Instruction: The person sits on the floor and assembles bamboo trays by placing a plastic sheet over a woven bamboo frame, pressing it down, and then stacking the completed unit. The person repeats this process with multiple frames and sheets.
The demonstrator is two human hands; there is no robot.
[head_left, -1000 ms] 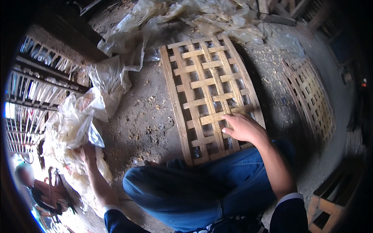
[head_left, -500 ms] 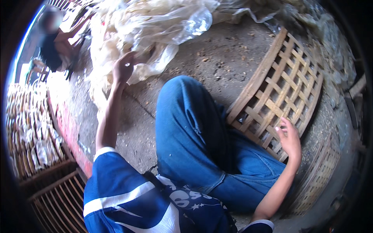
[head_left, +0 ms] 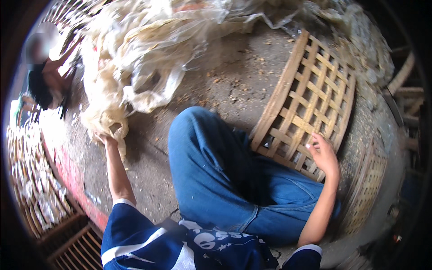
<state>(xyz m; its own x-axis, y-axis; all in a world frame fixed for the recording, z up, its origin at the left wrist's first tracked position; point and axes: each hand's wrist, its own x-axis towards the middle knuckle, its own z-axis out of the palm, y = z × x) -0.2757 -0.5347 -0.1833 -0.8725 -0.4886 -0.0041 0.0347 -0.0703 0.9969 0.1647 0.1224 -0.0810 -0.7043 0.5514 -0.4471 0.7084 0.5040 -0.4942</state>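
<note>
To the left, my left hand [head_left: 106, 137] reaches out to the lower end of a heap of crumpled, cloudy plastic sheeting [head_left: 153, 45]. Its fingers are closed on a bunched yellowish end and partly covered by it. On the right, my right hand [head_left: 325, 158] hangs over a woven bamboo tray [head_left: 310, 99] with its fingers loosely curled and apart. Nothing is in that hand. The tray lies tilted beside my bent legs, its slats crossing in an open lattice inside a wooden frame; whether my fingertips touch it I cannot tell.
My legs in blue trousers [head_left: 202, 157] fill the middle. Crumbs lie on the grey floor [head_left: 229, 67]. A slatted rack [head_left: 40, 189] with many strips stands at left, another woven panel [head_left: 366, 189] at right. Another person [head_left: 49, 76] sits at far left.
My left hand has moved down and outward to the left and now grips the plastic sheeting's lower end. My right hand stays over the tray. The whole view has shifted slightly.
</note>
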